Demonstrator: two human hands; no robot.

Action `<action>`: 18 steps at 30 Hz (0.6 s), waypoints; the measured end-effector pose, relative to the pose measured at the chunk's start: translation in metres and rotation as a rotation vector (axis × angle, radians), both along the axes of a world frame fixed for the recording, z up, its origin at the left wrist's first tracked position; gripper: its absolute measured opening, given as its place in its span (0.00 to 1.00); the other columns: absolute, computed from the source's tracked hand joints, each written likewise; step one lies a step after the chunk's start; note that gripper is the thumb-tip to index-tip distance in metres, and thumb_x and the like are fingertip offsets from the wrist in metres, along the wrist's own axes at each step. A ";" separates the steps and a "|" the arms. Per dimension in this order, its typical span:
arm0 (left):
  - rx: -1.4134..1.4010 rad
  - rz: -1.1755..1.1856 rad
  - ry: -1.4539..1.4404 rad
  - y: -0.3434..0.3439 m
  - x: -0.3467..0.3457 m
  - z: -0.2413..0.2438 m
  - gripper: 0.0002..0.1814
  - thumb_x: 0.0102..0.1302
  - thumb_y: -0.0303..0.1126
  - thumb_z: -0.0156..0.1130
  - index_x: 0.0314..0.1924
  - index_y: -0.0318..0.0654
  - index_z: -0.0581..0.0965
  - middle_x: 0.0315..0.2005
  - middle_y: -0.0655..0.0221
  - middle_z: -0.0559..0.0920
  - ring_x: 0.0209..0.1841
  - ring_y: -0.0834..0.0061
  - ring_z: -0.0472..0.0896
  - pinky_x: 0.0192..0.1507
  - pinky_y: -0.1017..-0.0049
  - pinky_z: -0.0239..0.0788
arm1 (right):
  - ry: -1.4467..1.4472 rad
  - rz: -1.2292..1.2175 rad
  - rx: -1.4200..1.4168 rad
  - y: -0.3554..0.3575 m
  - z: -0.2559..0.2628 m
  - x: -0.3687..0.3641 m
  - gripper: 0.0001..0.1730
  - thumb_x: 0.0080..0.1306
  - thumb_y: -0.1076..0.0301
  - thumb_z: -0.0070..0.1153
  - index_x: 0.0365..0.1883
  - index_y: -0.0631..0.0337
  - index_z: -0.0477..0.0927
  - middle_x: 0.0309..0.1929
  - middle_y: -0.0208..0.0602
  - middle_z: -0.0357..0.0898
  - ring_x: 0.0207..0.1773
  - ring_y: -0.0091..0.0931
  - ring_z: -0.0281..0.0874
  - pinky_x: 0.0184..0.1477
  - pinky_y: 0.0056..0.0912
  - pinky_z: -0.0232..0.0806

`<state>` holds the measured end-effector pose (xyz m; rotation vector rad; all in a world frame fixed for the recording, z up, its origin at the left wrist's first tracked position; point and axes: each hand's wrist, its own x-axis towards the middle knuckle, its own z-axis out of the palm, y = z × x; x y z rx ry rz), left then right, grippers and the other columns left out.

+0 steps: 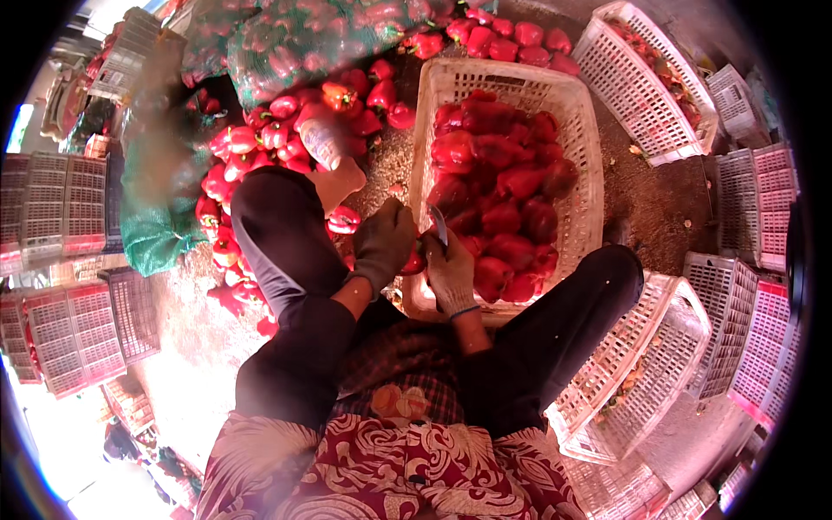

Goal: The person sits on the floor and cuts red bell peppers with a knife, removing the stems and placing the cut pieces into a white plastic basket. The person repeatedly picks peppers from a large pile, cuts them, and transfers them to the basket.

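Note:
My left hand, in a dark grey glove, is closed around a red bell pepper, of which only part shows between the hands. A pale knit glove with a blue cuff covers my right hand, which grips a knife with its short blade pointing up and away from me. Both hands are close together at the near left edge of a white plastic crate. Many red bell peppers fill much of that crate. More whole peppers lie on the floor around my left foot.
Green mesh sacks of peppers stand at the far left. A crate with red and green scraps is at the upper right, and nested white crates sit beside my right knee. Stacked crates line both sides. Debris covers the floor.

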<state>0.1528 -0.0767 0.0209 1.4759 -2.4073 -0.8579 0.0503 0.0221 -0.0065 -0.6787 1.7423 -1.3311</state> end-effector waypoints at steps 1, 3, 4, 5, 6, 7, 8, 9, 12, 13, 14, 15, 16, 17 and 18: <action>0.055 0.061 0.015 0.000 -0.005 0.004 0.16 0.68 0.45 0.47 0.38 0.41 0.77 0.35 0.52 0.83 0.41 0.46 0.81 0.45 0.53 0.69 | -0.030 0.005 0.046 -0.001 0.002 -0.001 0.09 0.69 0.65 0.52 0.40 0.62 0.79 0.30 0.44 0.83 0.34 0.36 0.83 0.37 0.38 0.71; 0.125 0.175 0.024 -0.001 -0.009 0.002 0.17 0.69 0.45 0.46 0.37 0.41 0.77 0.35 0.51 0.83 0.41 0.45 0.80 0.45 0.52 0.69 | -0.031 -0.035 0.042 -0.002 0.004 0.001 0.10 0.69 0.65 0.52 0.39 0.62 0.79 0.29 0.45 0.82 0.34 0.37 0.83 0.37 0.38 0.71; 0.140 0.226 0.018 -0.003 -0.009 -0.001 0.18 0.69 0.45 0.46 0.37 0.40 0.77 0.35 0.51 0.83 0.40 0.44 0.80 0.44 0.52 0.69 | -0.024 -0.048 0.055 -0.003 0.009 0.002 0.10 0.69 0.65 0.52 0.39 0.63 0.79 0.29 0.45 0.82 0.34 0.38 0.83 0.37 0.39 0.71; 0.155 0.277 0.012 -0.005 -0.010 -0.006 0.18 0.69 0.45 0.45 0.36 0.40 0.78 0.35 0.50 0.83 0.40 0.44 0.80 0.44 0.52 0.70 | -0.016 -0.062 0.069 -0.002 0.011 0.004 0.10 0.69 0.65 0.52 0.40 0.63 0.79 0.29 0.46 0.82 0.34 0.38 0.83 0.36 0.39 0.71; 0.168 0.430 -0.043 -0.010 -0.017 -0.014 0.21 0.70 0.46 0.43 0.35 0.38 0.78 0.34 0.48 0.82 0.41 0.43 0.80 0.44 0.51 0.69 | -0.129 -0.068 0.170 0.002 0.010 0.004 0.10 0.68 0.65 0.52 0.41 0.62 0.79 0.29 0.48 0.81 0.35 0.42 0.83 0.37 0.40 0.71; 0.182 0.445 -0.019 -0.014 -0.018 -0.019 0.22 0.70 0.47 0.43 0.36 0.38 0.78 0.35 0.48 0.82 0.41 0.43 0.80 0.44 0.51 0.69 | -0.038 -0.098 0.134 0.005 0.009 0.007 0.10 0.68 0.65 0.52 0.41 0.62 0.79 0.28 0.47 0.81 0.33 0.41 0.83 0.36 0.40 0.70; 0.197 0.461 0.005 -0.017 -0.016 -0.024 0.22 0.70 0.47 0.43 0.36 0.37 0.78 0.35 0.47 0.82 0.41 0.42 0.80 0.44 0.51 0.68 | 0.052 -0.129 0.097 0.007 0.008 0.014 0.11 0.69 0.64 0.52 0.41 0.61 0.79 0.28 0.47 0.81 0.32 0.40 0.82 0.35 0.41 0.70; 0.216 0.476 0.020 -0.017 -0.015 -0.024 0.23 0.70 0.48 0.42 0.36 0.37 0.78 0.35 0.46 0.82 0.42 0.42 0.80 0.44 0.51 0.68 | 0.136 -0.160 0.067 0.009 0.006 0.019 0.11 0.69 0.64 0.52 0.42 0.61 0.80 0.27 0.47 0.80 0.31 0.40 0.81 0.35 0.41 0.70; 0.166 0.506 0.030 -0.010 -0.021 -0.022 0.24 0.71 0.49 0.42 0.37 0.37 0.79 0.35 0.45 0.81 0.43 0.42 0.80 0.45 0.52 0.68 | -0.181 -0.167 0.111 0.009 0.003 0.009 0.11 0.70 0.64 0.52 0.43 0.61 0.81 0.24 0.34 0.78 0.23 0.24 0.73 0.24 0.31 0.64; 0.161 0.507 0.003 -0.010 -0.021 -0.019 0.25 0.71 0.49 0.42 0.37 0.37 0.79 0.35 0.45 0.81 0.43 0.43 0.80 0.45 0.52 0.69 | -0.284 -0.172 0.121 0.005 0.004 0.005 0.12 0.70 0.64 0.52 0.44 0.61 0.81 0.24 0.30 0.77 0.20 0.18 0.70 0.21 0.28 0.62; 0.155 0.508 -0.023 -0.010 -0.021 -0.016 0.25 0.71 0.50 0.41 0.38 0.37 0.79 0.35 0.46 0.81 0.43 0.43 0.80 0.45 0.53 0.69 | -0.441 -0.213 0.107 0.000 0.005 0.003 0.12 0.70 0.65 0.52 0.45 0.60 0.82 0.23 0.26 0.74 0.18 0.15 0.67 0.18 0.23 0.58; 0.151 0.515 -0.041 -0.008 -0.023 -0.014 0.25 0.71 0.51 0.41 0.38 0.37 0.79 0.35 0.46 0.82 0.43 0.43 0.80 0.45 0.53 0.69 | -0.465 -0.207 0.126 -0.004 0.005 -0.001 0.11 0.70 0.65 0.52 0.45 0.60 0.82 0.22 0.26 0.73 0.18 0.16 0.67 0.17 0.24 0.58; 0.147 0.523 -0.021 -0.007 -0.024 -0.014 0.26 0.71 0.51 0.41 0.39 0.37 0.80 0.36 0.47 0.82 0.43 0.43 0.80 0.45 0.53 0.69 | -0.489 -0.201 0.144 -0.008 0.005 -0.006 0.11 0.70 0.65 0.51 0.45 0.60 0.81 0.22 0.26 0.73 0.17 0.16 0.66 0.17 0.24 0.58; 0.143 0.531 -0.001 -0.006 -0.025 -0.016 0.26 0.72 0.52 0.41 0.39 0.38 0.80 0.36 0.47 0.82 0.44 0.43 0.80 0.46 0.53 0.69 | -0.512 -0.196 0.162 -0.013 0.005 -0.010 0.11 0.70 0.65 0.51 0.45 0.60 0.81 0.21 0.27 0.72 0.17 0.17 0.66 0.16 0.24 0.57; 0.128 0.530 0.022 -0.008 -0.025 -0.016 0.27 0.72 0.52 0.41 0.40 0.38 0.81 0.36 0.47 0.82 0.44 0.43 0.80 0.46 0.53 0.69 | -0.605 -0.201 0.145 -0.021 0.001 -0.016 0.11 0.70 0.65 0.51 0.44 0.59 0.81 0.20 0.27 0.71 0.16 0.18 0.64 0.16 0.24 0.56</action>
